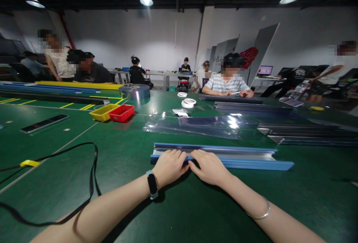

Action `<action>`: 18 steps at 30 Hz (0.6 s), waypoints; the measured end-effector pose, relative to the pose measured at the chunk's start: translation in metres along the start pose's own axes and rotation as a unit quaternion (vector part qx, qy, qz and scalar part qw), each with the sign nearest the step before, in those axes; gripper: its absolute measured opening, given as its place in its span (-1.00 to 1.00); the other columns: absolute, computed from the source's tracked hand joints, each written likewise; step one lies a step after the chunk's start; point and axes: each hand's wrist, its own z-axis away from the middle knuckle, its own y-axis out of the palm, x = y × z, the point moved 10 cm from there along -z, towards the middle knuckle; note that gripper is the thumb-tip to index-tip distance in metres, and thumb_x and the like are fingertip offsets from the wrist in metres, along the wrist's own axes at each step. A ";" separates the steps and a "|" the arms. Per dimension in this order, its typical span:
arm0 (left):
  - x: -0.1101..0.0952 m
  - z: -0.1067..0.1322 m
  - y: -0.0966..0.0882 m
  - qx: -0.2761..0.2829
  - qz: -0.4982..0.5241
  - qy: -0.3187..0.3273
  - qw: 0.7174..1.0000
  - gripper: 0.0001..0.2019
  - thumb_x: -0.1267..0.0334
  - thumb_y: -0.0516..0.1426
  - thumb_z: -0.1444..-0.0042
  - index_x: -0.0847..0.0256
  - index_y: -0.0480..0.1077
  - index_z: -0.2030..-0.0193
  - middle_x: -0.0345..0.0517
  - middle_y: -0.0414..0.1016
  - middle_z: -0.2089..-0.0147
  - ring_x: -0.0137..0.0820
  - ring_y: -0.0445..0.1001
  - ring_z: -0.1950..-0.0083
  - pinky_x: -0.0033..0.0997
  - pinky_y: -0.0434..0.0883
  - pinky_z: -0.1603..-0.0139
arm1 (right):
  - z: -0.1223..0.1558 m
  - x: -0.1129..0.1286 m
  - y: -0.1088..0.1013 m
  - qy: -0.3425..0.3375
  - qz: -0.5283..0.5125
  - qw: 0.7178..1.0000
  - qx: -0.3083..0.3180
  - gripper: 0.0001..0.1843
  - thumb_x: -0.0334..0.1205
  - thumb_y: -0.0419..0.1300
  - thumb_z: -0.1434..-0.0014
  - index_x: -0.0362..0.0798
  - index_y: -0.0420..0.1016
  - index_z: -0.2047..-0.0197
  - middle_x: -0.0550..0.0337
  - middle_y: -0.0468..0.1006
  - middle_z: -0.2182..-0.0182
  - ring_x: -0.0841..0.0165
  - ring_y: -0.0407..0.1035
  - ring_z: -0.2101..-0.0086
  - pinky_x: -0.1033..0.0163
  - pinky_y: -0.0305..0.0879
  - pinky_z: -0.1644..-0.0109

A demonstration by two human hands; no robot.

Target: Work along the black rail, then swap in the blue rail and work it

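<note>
A long blue and silver metal strip (240,156) lies across the green table in front of me. My left hand (169,166) rests on its left end, fingers curled over the near blue edge. My right hand (209,165) sits right beside it, fingers pressed down on the same strip. A black band is on my left wrist and a thin bracelet on my right forearm.
Clear plastic sheets (195,125) lie beyond the strip, stacked dark strips (307,133) to the right. A yellow bin (103,112) and a red bin (121,112) stand at the left, tape rolls (188,103) further back. A black strap (89,175) loops at my left. A person in a striped shirt (225,82) sits opposite; others work around.
</note>
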 end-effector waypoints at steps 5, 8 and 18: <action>0.001 0.000 0.002 0.003 0.005 -0.002 1.000 -0.80 0.12 -0.03 -0.12 0.22 0.21 0.31 -0.13 0.32 0.36 -0.31 0.32 0.29 -0.30 0.24 0.30 | 0.001 -0.002 0.002 -0.015 -0.040 0.998 0.035 -0.78 -0.18 -0.04 -0.10 -0.06 0.30 0.21 0.15 0.39 0.32 0.36 0.26 0.25 0.28 0.12 0.22; 0.002 0.000 0.004 0.008 0.008 -0.001 1.000 -0.79 0.10 0.00 -0.10 0.22 0.21 0.31 -0.13 0.31 0.34 -0.31 0.31 0.27 -0.31 0.24 0.29 | 0.001 -0.001 0.002 -0.026 -0.058 0.997 0.042 -0.77 -0.19 -0.02 -0.09 -0.06 0.30 0.18 0.13 0.38 0.29 0.34 0.26 0.23 0.26 0.15 0.19; 0.001 0.001 0.007 0.007 0.002 0.003 1.000 -0.78 0.09 -0.02 -0.11 0.23 0.20 0.30 -0.13 0.30 0.34 -0.31 0.30 0.28 -0.32 0.22 0.30 | 0.000 -0.008 0.006 -0.025 -0.062 0.997 0.034 -0.77 -0.13 0.00 -0.12 -0.05 0.32 0.20 0.13 0.40 0.33 0.33 0.29 0.27 0.24 0.19 0.24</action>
